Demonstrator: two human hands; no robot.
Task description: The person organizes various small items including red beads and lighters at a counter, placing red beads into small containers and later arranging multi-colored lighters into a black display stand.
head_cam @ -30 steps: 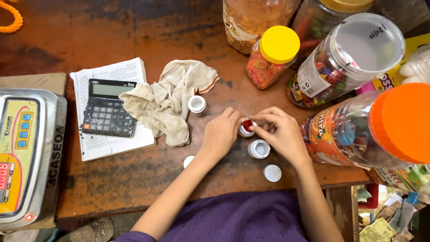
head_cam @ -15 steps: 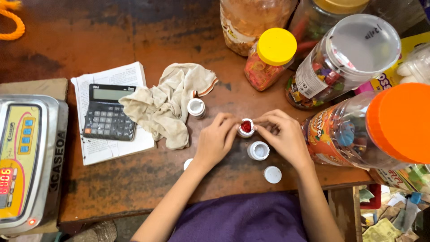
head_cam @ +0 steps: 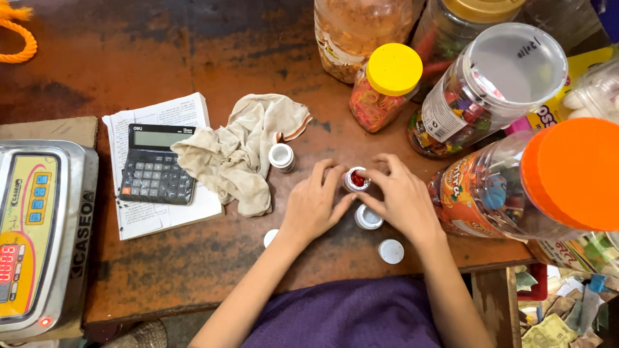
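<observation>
On the table [head_cam: 193,270], both hands [head_cam: 358,203] pinch a vial [head_cam: 356,180] (red inside).

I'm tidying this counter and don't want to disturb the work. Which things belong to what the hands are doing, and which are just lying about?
In use:
left hand and right hand, both on the small open pot of red stuff
two other small white pots
loose white caps

Lying about:
calculator
crumpled cloth
weighing scale
sweet jars

Yellow lid [head_cam: 394,68], orange lid [head_cam: 574,174], red-filled white vial [head_cam: 356,180], black calculator [head_cam: 157,164]
</observation>
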